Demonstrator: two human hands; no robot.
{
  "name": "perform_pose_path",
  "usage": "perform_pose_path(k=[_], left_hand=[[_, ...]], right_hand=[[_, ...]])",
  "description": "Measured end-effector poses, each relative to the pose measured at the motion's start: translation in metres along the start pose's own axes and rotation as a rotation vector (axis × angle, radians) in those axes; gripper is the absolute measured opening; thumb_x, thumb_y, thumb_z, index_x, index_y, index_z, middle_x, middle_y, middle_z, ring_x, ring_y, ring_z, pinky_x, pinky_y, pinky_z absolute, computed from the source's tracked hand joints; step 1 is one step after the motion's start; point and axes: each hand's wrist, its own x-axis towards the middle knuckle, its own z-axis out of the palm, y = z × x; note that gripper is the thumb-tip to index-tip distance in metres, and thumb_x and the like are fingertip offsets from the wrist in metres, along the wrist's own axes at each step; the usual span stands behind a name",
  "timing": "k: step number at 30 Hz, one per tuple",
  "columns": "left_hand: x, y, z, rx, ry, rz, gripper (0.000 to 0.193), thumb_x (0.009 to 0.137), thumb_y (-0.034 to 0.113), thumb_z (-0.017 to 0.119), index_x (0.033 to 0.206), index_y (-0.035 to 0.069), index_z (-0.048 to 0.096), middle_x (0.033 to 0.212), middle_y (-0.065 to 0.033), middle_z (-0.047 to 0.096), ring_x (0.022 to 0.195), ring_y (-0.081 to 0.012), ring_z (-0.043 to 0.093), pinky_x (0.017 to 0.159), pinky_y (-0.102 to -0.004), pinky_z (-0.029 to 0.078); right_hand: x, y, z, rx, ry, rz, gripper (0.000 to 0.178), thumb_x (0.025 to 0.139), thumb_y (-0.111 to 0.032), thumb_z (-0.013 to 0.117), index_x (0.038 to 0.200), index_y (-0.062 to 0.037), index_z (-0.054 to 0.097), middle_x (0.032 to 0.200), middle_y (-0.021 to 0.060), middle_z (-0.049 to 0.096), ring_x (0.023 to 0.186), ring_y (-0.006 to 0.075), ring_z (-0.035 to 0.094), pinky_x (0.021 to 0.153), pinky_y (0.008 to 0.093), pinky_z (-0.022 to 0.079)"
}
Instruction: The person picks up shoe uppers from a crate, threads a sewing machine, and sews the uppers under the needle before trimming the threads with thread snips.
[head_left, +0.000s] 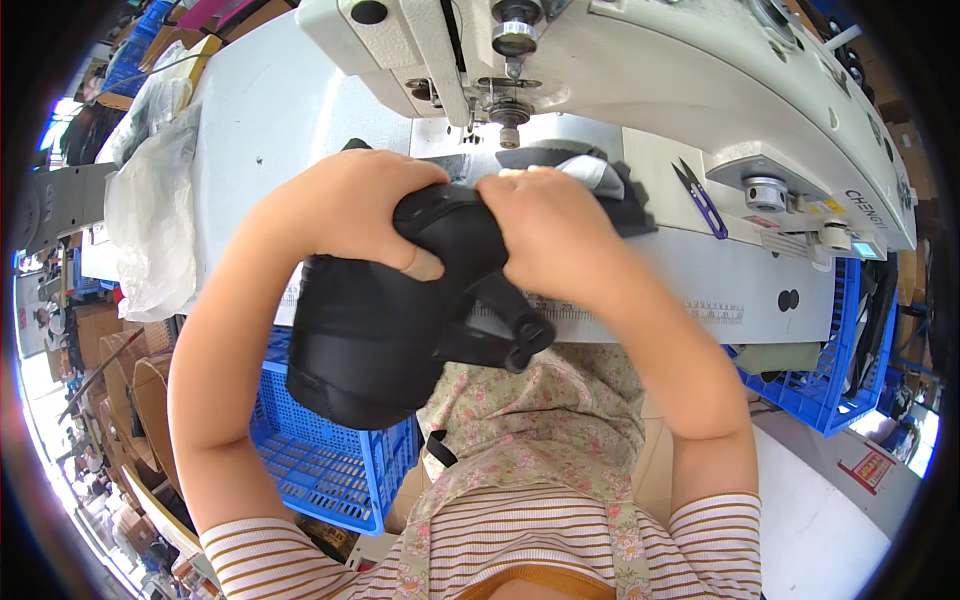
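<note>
A black, bulky sewn fabric piece hangs over the front edge of the sewing table, with short tube-like ends sticking out at its right. My left hand grips its upper part, thumb pressed on the front and fingers behind. At the other side of the same raised fold, my right hand closes on the cloth, fingertips pointing toward the left hand. A dark scrap-like part with a light grey patch lies behind the right hand. Just beyond both hands is the needle area of a white sewing machine.
Purple-handled thread snips lie on the table to the right, near two small black discs. A printed ruler strip runs along the front. Blue plastic crates stand below left and right. Clear plastic bags drape at left.
</note>
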Motion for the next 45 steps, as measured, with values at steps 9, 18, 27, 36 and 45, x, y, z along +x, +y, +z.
perform_pose_path(k=[9,18,27,36,45], left_hand=[[-0.073,-0.030,-0.022,0.400,0.195,-0.076,0.107,0.050,0.033,0.082,0.144,0.006,0.039,0.149,-0.0150,0.038,0.142,-0.0325,0.028,0.116,-0.0466,0.023],[-0.109,-0.091,-0.003,0.567,0.404,-0.431,0.116,0.048,0.024,0.085,0.150,0.019,0.030,0.155,-0.0038,0.031,0.145,-0.0273,0.023,0.115,-0.0561,0.018],[-0.129,-0.161,-0.024,0.039,0.411,-0.492,0.070,0.075,0.016,0.069,0.141,0.008,0.046,0.145,-0.0188,0.044,0.138,-0.0306,0.036,0.113,-0.0383,0.028],[-0.109,-0.111,0.000,-0.034,0.742,-0.435,0.045,0.082,0.008,0.054,0.126,0.003,0.058,0.126,-0.0170,0.061,0.117,-0.0289,0.057,0.097,-0.0335,0.043],[-0.030,0.008,0.052,-0.168,0.757,-0.067,0.024,0.084,0.016,0.064,0.105,0.003,0.069,0.102,-0.0120,0.068,0.089,-0.0224,0.065,0.072,-0.0322,0.051]], right_hand=[[0.054,-0.087,0.067,-0.115,0.369,0.168,0.069,0.078,-0.021,0.065,0.137,0.0048,0.041,0.139,0.0210,0.047,0.122,0.0314,0.050,0.092,0.0465,0.041],[0.116,-0.122,0.082,0.138,0.684,-0.125,0.054,0.070,-0.015,0.070,0.121,0.0010,0.057,0.136,0.0193,0.048,0.129,0.0341,0.042,0.106,0.0456,0.033],[0.016,-0.012,0.062,0.924,0.685,0.534,0.015,0.080,-0.011,0.070,0.088,-0.0013,0.062,0.076,0.0108,0.066,0.066,0.0218,0.063,0.063,0.0317,0.050],[0.047,0.015,0.053,0.862,0.671,0.594,0.030,0.077,-0.020,0.075,0.094,0.0029,0.068,0.074,0.0109,0.067,0.066,0.0186,0.062,0.063,0.0296,0.048],[0.050,0.013,0.065,0.800,0.790,0.546,0.024,0.077,-0.022,0.074,0.085,0.0010,0.071,0.069,0.0073,0.067,0.062,0.0154,0.060,0.062,0.0284,0.047]])
